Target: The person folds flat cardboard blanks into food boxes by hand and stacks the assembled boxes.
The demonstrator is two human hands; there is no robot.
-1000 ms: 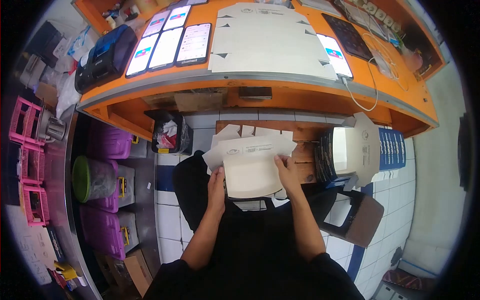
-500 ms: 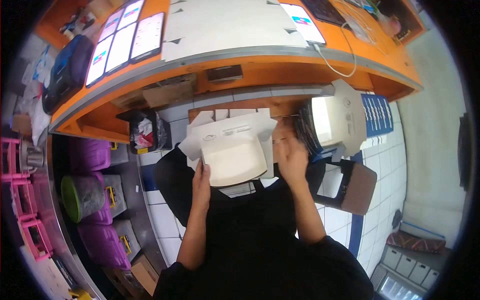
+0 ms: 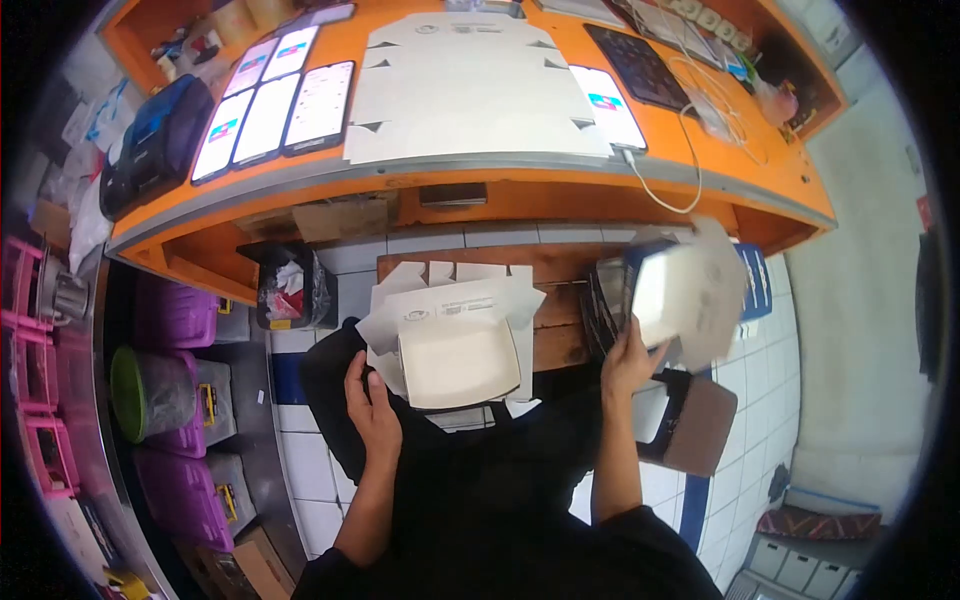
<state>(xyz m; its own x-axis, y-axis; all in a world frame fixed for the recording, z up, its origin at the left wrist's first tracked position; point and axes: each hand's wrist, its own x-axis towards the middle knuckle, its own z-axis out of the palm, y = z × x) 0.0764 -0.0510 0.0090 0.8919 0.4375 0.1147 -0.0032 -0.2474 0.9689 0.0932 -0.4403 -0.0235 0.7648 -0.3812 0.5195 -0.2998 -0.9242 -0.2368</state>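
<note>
A white cardboard food box (image 3: pixel 459 362) with raised flaps and small print sits over my lap, on top of flat card sheets. My left hand (image 3: pixel 376 412) is just left of it, fingers apart and holding nothing. On the right, my right hand (image 3: pixel 627 362) grips the near edge of a second cardboard food box (image 3: pixel 664 300), pale inside with its lid flap blurred by motion. Dark nested boxes (image 3: pixel 602 305) stand directly left of that box, partly hidden. The fingertips under the gripped edge are hard to make out.
An orange counter (image 3: pixel 480 190) crosses ahead, bearing flat white card sheets (image 3: pixel 470 95), several lit phones (image 3: pixel 319 107) and a charging cable (image 3: pixel 690 165). Below it are a wooden bench (image 3: pixel 558 325) and a black bin (image 3: pixel 295 290). Purple crates (image 3: pixel 185 490) line the left; a brown-topped stool (image 3: pixel 700 425) stands right.
My right hand has moved right and taken hold of the second food box, which has shifted and tilted. My left hand has let go of the lap box. The view has tilted upward.
</note>
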